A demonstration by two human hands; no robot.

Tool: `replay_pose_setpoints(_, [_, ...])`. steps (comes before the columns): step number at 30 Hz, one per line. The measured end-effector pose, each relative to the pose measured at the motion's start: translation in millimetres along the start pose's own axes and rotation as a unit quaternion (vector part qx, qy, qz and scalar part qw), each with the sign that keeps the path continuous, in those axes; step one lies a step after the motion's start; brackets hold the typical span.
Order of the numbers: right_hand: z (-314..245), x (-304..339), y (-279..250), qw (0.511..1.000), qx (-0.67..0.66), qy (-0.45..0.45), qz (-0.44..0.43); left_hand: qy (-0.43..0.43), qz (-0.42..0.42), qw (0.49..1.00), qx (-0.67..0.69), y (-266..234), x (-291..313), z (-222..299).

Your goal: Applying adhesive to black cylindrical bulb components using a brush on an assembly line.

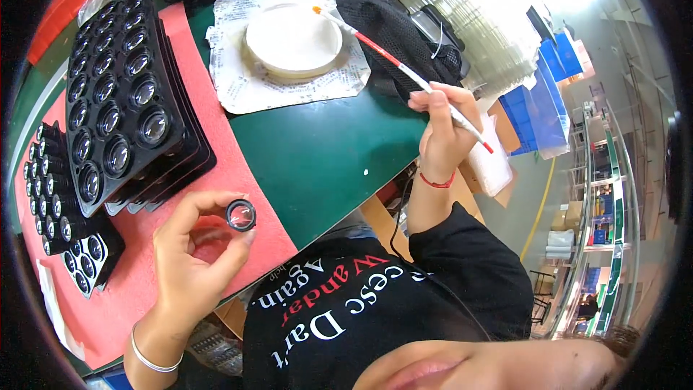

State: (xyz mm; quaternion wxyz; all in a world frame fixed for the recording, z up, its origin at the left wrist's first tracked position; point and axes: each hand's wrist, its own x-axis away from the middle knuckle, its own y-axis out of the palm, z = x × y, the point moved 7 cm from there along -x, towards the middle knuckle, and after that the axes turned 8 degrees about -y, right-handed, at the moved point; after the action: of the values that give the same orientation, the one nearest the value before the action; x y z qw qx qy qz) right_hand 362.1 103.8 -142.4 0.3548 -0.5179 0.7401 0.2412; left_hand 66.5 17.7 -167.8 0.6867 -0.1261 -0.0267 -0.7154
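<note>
Black-rimmed lens (241,215) in left hand (185,269)

Brush (379,48): handle banded red and white, tip orange. Lens (241,215) clear, rim black. Dish (292,36) creamy white; paper (310,100) white, patterned with dark print. Tabletop (303,152) deep green, cloth (141,253) salmon-pink. Stacked trays (135,119) black. Shirt (440,310) black, lettering white and red. Wrist cord (437,183) red, bangle (155,366) silvery.
</note>
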Motion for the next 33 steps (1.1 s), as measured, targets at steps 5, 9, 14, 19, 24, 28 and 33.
replay_pose_setpoints(5, [-3.6, 4.7, 9.1, 0.999, 0.004, -0.009, -0.044, -0.001, 0.0, 1.0, 0.011, -0.2, 0.2, -0.5])
replay_pose_setpoints(9, [-7.9, 7.6, 10.1, 0.995, 0.061, -0.054, -0.06, 0.003, 0.003, 1.0, -0.001, -0.2, 0.2, 0.1])
replay_pose_setpoints(14, [-23.8, 14.6, 17.4, 0.964, 0.178, -0.137, -0.144, -0.002, 0.001, 1.0, 0.004, -0.5, 0.4, 0.0])
replay_pose_setpoints(19, [-25.9, 16.3, 23.0, 0.97, 0.133, -0.124, -0.159, 0.006, 0.0, 1.0, -0.004, 0.2, 0.7, 1.6])
replay_pose_setpoints(24, [-27.8, 13.2, 18.1, 0.979, 0.115, -0.106, -0.128, 0.003, 0.002, 1.0, -0.005, 0.3, 0.4, 2.1])
replay_pose_setpoints(28, [-7.4, 12.8, -0.3, 0.993, -0.106, 0.036, 0.044, -0.001, 0.008, 1.0, -0.001, -1.6, 0.3, 1.3])
replay_pose_setpoints(33, [16.6, 17.4, -9.4, 0.953, -0.225, 0.158, 0.127, -0.02, 0.009, 0.999, 0.029, -4.6, 0.5, -1.5])
